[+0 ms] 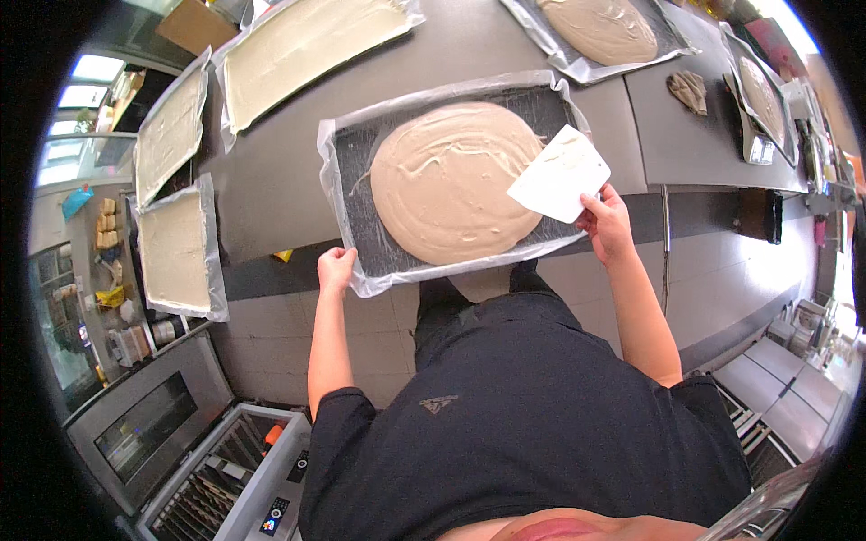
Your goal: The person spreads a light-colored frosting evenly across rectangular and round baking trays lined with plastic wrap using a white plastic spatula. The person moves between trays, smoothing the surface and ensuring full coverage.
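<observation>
A lined baking tray [346, 223] lies before me on the steel worktable, its pale paper standing up around the rim. Light brown batter [454, 186] forms a wide mound in the middle, with dark tray base showing around it. My left hand [336, 269] pinches the tray's near left corner. In my right hand [607, 222], at the near right corner, is a white plastic bowl scraper [565, 177]. Some batter clings to the scraper's upper face, and its left tip is over the mound's right edge. Whether my right fingers also touch the tray is hidden.
Trays of spread pale batter stand at the back [304, 54] and left [174, 253]. Another mounded tray [602, 30] is at the back right, near a crumpled brown cloth [689, 92]. A further tray [761, 95] rests on a scale. Behind me is an open oven [223, 466].
</observation>
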The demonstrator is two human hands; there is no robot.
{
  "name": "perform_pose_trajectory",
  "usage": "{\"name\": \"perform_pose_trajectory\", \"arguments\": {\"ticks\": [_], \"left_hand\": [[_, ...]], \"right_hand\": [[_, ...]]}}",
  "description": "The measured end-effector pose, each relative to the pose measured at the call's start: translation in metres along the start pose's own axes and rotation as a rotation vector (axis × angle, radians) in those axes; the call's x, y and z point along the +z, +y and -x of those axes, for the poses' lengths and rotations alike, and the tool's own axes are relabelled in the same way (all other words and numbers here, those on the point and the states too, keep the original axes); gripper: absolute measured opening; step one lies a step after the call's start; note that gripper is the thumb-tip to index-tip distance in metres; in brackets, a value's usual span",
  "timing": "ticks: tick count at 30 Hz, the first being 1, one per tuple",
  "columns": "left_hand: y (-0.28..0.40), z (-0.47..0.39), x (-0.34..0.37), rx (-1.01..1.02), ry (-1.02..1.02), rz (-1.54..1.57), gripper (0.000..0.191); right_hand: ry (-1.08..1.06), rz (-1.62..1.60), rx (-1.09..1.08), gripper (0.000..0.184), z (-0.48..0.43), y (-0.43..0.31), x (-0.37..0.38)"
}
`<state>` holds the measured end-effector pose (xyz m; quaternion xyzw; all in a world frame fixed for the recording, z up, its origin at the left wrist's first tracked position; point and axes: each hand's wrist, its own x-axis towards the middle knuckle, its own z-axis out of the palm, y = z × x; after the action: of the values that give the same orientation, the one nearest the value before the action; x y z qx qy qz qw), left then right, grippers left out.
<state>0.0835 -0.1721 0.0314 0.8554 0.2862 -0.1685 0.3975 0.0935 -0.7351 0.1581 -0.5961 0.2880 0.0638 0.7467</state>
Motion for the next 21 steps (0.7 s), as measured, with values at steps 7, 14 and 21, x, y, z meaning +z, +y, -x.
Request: {"name": "perform_pose_trajectory", "arguments": {"ticks": [7, 14, 21], "left_hand": [[-0.014, -0.025, -0.008, 0.107, 0.056, 0.240, 0.041], [-0.033, 0.001, -0.014, -0.095, 0.064, 0.574, 0.065], [-0.053, 0.002, -0.037, -0.341, -0.350, 0.721, 0.043]], "right_hand": [[0.244, 1.038, -0.524, 0.032, -0.026, 0.007, 0.126], [0.348, 1.480, -0.463, 0.031, -0.064, 0.007, 0.207], [-0.025, 1.529, -0.729, 0.031, -0.041, 0.073, 0.348]]}}
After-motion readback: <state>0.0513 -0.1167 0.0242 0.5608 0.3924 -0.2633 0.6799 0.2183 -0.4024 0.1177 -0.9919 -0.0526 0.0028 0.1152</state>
